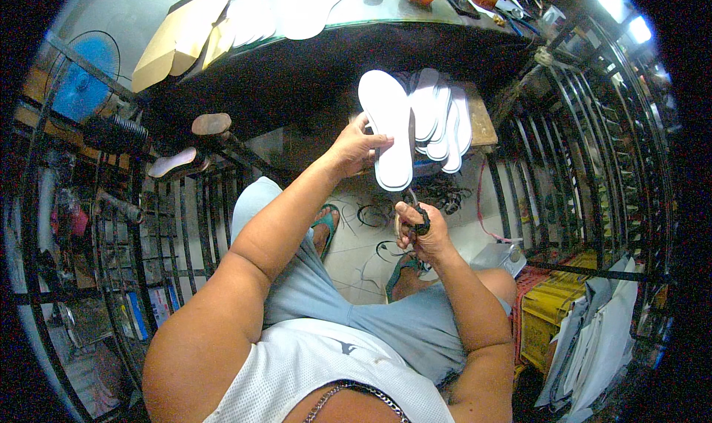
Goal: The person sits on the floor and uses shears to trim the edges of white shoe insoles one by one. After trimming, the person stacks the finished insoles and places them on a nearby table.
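You sit before a glass-topped table (371,12) among black metal racks (593,272), dark trimmings (448,196) littering the tiled floor (356,263). Your left hand (358,147) pinches a smooth, flat, round-ended white sole (389,111) beside similar stacked soles (425,119); your right hand (432,234) grips a dark-handled tool (422,221) below its lower end.

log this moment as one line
left hand: holds white sole | right hand: holds black-handled tool near sole's lower end | nearby: overlapping white soles, dark strips on floor
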A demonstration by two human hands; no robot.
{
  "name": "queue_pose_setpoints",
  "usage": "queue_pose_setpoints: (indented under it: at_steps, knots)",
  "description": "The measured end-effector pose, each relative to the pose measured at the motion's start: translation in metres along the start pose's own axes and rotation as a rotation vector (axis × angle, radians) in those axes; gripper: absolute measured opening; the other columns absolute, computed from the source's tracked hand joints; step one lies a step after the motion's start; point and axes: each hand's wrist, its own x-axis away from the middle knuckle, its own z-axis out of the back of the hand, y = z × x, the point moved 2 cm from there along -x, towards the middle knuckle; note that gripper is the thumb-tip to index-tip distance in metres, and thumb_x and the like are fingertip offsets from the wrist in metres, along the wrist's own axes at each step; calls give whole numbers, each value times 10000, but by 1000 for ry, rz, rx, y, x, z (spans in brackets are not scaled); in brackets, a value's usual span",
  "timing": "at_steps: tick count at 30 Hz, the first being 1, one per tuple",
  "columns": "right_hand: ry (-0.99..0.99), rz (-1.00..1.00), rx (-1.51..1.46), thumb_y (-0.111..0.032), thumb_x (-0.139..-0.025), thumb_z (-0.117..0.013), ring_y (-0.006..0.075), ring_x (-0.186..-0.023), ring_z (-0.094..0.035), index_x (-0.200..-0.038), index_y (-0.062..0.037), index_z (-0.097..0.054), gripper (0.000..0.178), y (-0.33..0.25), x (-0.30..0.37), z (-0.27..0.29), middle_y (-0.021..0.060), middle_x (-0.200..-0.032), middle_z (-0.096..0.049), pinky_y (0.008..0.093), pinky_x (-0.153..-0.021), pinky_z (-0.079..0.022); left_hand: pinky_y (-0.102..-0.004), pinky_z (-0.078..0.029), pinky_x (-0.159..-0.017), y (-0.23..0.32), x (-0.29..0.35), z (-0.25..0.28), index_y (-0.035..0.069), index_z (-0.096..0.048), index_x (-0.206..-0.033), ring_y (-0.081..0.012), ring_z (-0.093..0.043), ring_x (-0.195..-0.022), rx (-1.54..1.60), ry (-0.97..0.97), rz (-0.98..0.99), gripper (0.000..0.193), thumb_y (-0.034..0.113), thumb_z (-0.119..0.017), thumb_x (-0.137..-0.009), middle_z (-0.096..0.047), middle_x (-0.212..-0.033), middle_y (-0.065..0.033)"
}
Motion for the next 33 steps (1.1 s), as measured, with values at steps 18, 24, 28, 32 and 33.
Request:
queue_pose_setpoints:
  at_steps: [18,24,28,32,33]
  knots:
    - [50,4,-133,-393,-883,-719,138,-449,-498,-808,-60,-538,387,0,-3,12,7,-534,-461,300,-424,-410,-401,-547,-823,-9,16,-28,95,-485,-1250,-202,-654,-960,-69,15,72,517,-2,-725,-802,-625,-1101,-91]
    - [92,17,-61,-336,-874,-744,98,-427,-477,-808,-73,-533,344,-1,-2,19,-3,-553,-480,263,-392,-391,-381,-563,-805,-13,10,-34,83,-481,-1259,-195,-653,-966,-41,11,60,519,-22,-707,-803,-630,-1097,-101]
    - [136,85,44,-341,-884,-733,87,-429,-475,-807,-83,-524,341,-7,-5,29,-1,-571,-496,250,-387,-398,-359,-571,-795,-11,9,-38,72,-474,-1283,-191,-655,-960,0,32,15,528,-35,-683,-810,-638,-1098,-103]
    - [212,260,-235,-408,-900,-697,121,-466,-498,-782,-75,-519,395,-28,-9,62,10,-577,-500,281,-411,-421,-356,-571,-834,-2,5,-40,40,-454,-1298,-207,-657,-984,93,2,-92,532,-51,-658,-814,-622,-1129,-120]
    - [309,280,-229,-434,-882,-705,147,-462,-521,-806,-53,-530,426,-33,-12,71,38,-570,-508,295,-420,-446,-358,-569,-848,0,4,-41,32,-448,-1298,-214,-657,-986,133,-11,-116,536,-58,-652,-811,-613,-1137,-127]
